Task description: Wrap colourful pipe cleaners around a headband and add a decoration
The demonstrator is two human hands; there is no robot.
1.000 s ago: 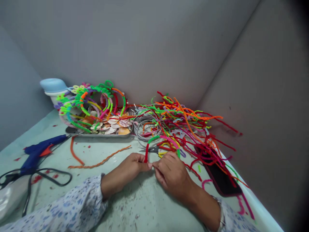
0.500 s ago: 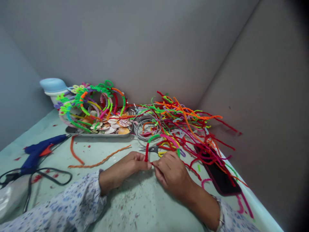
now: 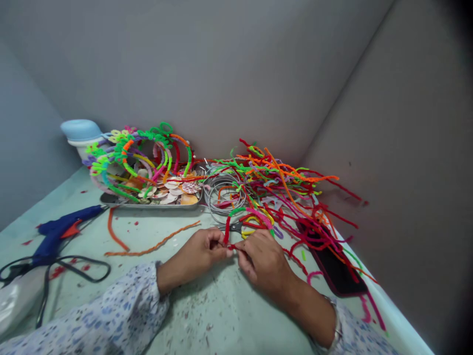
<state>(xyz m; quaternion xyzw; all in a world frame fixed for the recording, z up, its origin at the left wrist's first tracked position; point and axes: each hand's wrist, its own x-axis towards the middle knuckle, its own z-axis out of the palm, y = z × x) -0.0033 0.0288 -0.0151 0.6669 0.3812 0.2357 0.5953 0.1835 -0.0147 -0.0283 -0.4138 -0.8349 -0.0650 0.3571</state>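
Between my hands is a hoop (image 3: 256,213) wrapped in red, green and pink pipe cleaner, arching up from my fingers. My left hand (image 3: 201,251) pinches its red end. The fingers of my right hand (image 3: 263,256) are closed on a red pipe cleaner (image 3: 232,247) at that same end, close to the left fingertips. The hoop's green right side passes behind my right hand, which hides where it ends. Just beyond the hands lie scissors (image 3: 247,228) with yellow and red handles, partly covered by the hoop.
A metal tray (image 3: 162,206) holds shells and several finished pipe-cleaner hoops (image 3: 127,148). Behind the scissors sit a wire coil (image 3: 221,197) and a heap of pipe cleaners (image 3: 284,175), some over a phone (image 3: 338,273). A blue glue gun (image 3: 55,241) and orange pipe cleaners (image 3: 155,248) lie left.
My left hand has shifted slightly right and turned, its fingertips now nearer the right ones. The hoop has tilted and dropped a little; the right hand has hardly moved.
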